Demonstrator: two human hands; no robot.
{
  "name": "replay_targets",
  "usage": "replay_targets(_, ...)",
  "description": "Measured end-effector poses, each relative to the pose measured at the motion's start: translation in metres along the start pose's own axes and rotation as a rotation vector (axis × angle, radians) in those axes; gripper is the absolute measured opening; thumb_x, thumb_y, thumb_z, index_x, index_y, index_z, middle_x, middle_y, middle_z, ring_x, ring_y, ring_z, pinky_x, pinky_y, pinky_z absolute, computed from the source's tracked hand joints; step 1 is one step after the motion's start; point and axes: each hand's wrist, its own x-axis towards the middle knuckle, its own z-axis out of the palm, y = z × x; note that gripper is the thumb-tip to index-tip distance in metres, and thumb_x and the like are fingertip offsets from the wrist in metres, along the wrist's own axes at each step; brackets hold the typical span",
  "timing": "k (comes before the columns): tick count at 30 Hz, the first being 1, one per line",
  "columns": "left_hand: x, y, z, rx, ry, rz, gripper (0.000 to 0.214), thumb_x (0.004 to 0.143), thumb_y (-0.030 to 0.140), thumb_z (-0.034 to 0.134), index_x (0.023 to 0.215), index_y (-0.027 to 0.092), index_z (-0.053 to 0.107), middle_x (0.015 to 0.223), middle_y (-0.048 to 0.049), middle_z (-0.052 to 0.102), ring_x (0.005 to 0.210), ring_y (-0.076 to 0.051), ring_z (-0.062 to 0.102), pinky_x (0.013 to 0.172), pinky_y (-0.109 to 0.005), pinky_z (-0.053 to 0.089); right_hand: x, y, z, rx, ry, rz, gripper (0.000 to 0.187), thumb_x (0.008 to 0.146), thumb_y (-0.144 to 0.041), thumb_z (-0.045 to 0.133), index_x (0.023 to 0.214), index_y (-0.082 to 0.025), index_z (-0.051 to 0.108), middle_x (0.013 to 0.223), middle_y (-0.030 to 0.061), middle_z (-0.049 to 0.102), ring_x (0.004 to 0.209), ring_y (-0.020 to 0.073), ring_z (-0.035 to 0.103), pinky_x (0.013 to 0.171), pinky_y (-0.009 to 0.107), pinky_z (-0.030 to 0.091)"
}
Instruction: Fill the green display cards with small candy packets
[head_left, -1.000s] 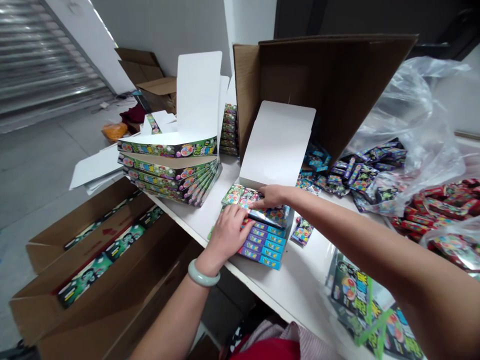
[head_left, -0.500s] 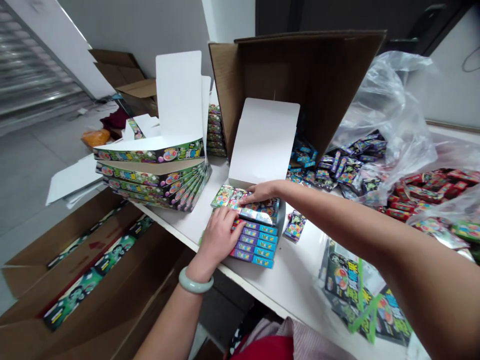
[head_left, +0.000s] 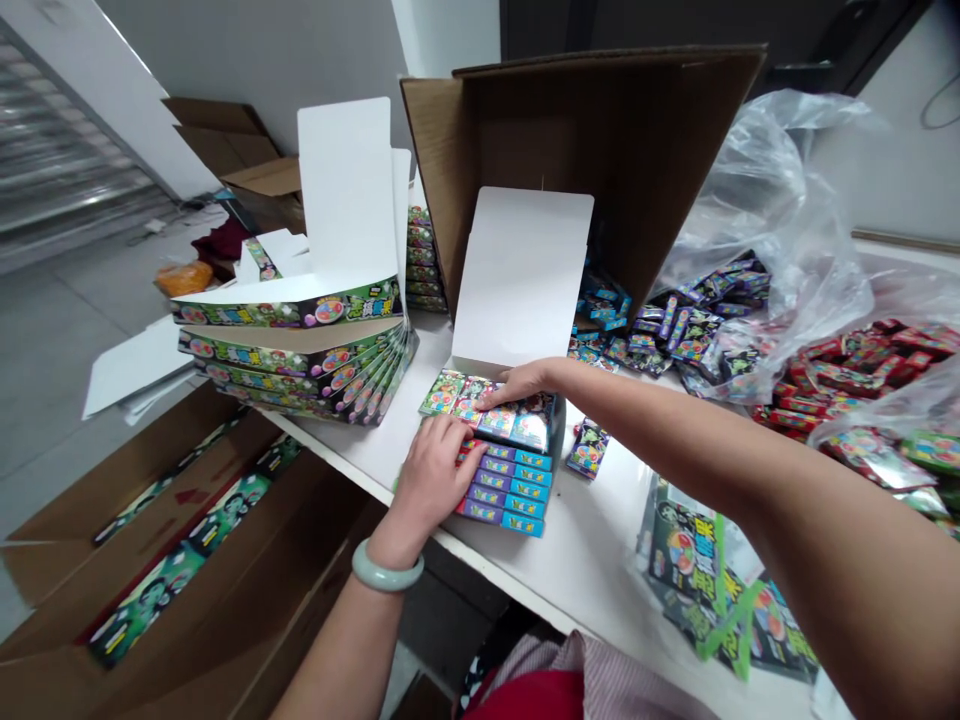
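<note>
An open display box (head_left: 525, 275) with its white lid raised stands on the white table, filled with small printed candy boxes (head_left: 523, 490) in red, purple and blue rows. My left hand (head_left: 433, 475), below a pale green bangle, is curled over the left side of the front rows, its thumb on the red boxes. Reaching in from the right, my right hand (head_left: 519, 384) grips the back row of candy boxes, thumb in front; its other fingers are largely hidden. A single dark candy box (head_left: 588, 447) lies just right of the display box.
Folded display boxes (head_left: 292, 345) are stacked at left. A large carton (head_left: 427, 150) stands open behind. Loose purple boxes (head_left: 694, 330), red boxes (head_left: 832, 375) and clear plastic bags (head_left: 795, 200) lie right. Below the table's left edge sits another open carton (head_left: 247, 570).
The back row of candy boxes has tipped, so more of its printed fronts shows under my right hand. My left hand stays nearly in place. The whole view has shifted slightly.
</note>
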Motion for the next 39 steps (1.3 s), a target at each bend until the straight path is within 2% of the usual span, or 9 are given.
replay_targets(5,0.002,0.001,0.0,-0.015,-0.007,0.001,0.011,0.091,0.03,0.055,0.089,0.019,0.053,0.095,-0.0073,0.056,0.095,-0.025,0.052,0.083,-0.04,0.047,-0.006,0.005,-0.003,0.23,-0.217,0.041,0.068,0.065,-0.061,0.073,0.121,-0.025,0.059,0.106,0.0065,0.073,0.093,0.0251,0.069,0.083,0.037,0.055)
replay_targets(8,0.003,0.003,-0.002,-0.011,-0.017,-0.013,0.012,0.091,0.03,0.055,0.088,0.019,0.053,0.094,-0.0068,0.056,0.094,-0.025,0.052,0.084,-0.04,0.046,-0.012,0.002,-0.008,0.249,-0.234,0.004,0.075,0.064,-0.05,0.077,0.13,-0.025,0.051,0.113,0.0045,0.07,0.095,0.0228,0.068,0.082,0.033,0.055)
replay_targets(12,0.001,0.005,-0.004,0.012,-0.021,-0.037,0.014,0.091,0.031,0.055,0.086,0.018,0.053,0.092,-0.0064,0.055,0.093,-0.024,0.052,0.083,-0.039,0.047,-0.025,-0.014,-0.002,-0.039,-0.037,-0.096,0.075,0.065,-0.045,0.076,0.132,-0.022,0.051,0.116,0.0074,0.067,0.101,0.0242,0.065,0.085,0.031,0.052)
replay_targets(16,0.001,0.005,-0.003,0.036,-0.035,-0.029,0.014,0.091,0.03,0.054,0.086,0.017,0.054,0.092,-0.0072,0.055,0.093,-0.024,0.052,0.082,-0.039,0.047,-0.04,-0.028,0.027,-0.416,0.269,-0.096,0.078,0.072,-0.041,0.072,0.14,-0.017,0.043,0.126,0.0202,0.058,0.114,0.0366,0.056,0.095,0.048,0.043)
replay_targets(19,0.001,0.005,-0.002,0.033,-0.027,-0.027,0.012,0.09,0.029,0.055,0.085,0.017,0.055,0.091,-0.0072,0.055,0.092,-0.024,0.052,0.082,-0.039,0.048,-0.048,-0.024,0.046,-0.445,0.309,-0.114,0.078,0.084,-0.051,0.059,0.147,-0.013,0.032,0.148,0.0252,0.034,0.135,0.0407,0.033,0.105,0.054,0.03)
replay_targets(23,0.0,0.002,-0.004,-0.034,0.101,-0.009,0.011,0.09,0.027,0.056,0.089,0.016,0.056,0.093,-0.008,0.057,0.094,-0.024,0.054,0.084,-0.039,0.049,-0.059,-0.01,0.051,-0.422,0.342,-0.194,0.067,0.094,-0.055,0.037,0.15,-0.019,0.027,0.159,0.0176,0.014,0.144,0.0392,0.012,0.11,0.056,0.022)
replay_targets(26,0.001,-0.005,-0.008,-0.024,0.262,-0.05,0.018,0.092,0.023,0.051,0.107,0.014,0.056,0.109,-0.0121,0.057,0.108,-0.025,0.053,0.096,-0.043,0.045,-0.067,-0.003,0.056,-0.471,0.437,-0.304,0.052,0.097,-0.04,0.04,0.148,-0.03,0.033,0.158,0.0113,0.021,0.143,0.0362,0.019,0.109,0.055,0.023)
replay_targets(33,0.008,-0.032,-0.011,-0.003,0.015,-0.098,0.027,0.093,0.022,0.045,0.114,0.013,0.059,0.121,-0.0148,0.057,0.114,-0.026,0.055,0.101,-0.044,0.046,-0.072,0.007,0.079,-0.487,0.462,-0.37,0.043,0.098,-0.034,0.037,0.14,-0.03,0.046,0.148,0.0102,0.041,0.137,0.0343,0.033,0.107,0.055,0.027)
replay_targets(39,-0.007,-0.021,-0.02,0.063,-0.001,-0.084,0.04,0.097,0.033,0.04,0.131,0.014,0.048,0.137,-0.0157,0.05,0.13,-0.027,0.043,0.111,-0.048,0.034,-0.084,0.019,0.093,-0.411,0.585,-0.19,0.062,0.093,-0.049,0.046,0.146,-0.016,0.038,0.154,0.0187,0.027,0.142,0.0382,0.022,0.11,0.054,0.024)
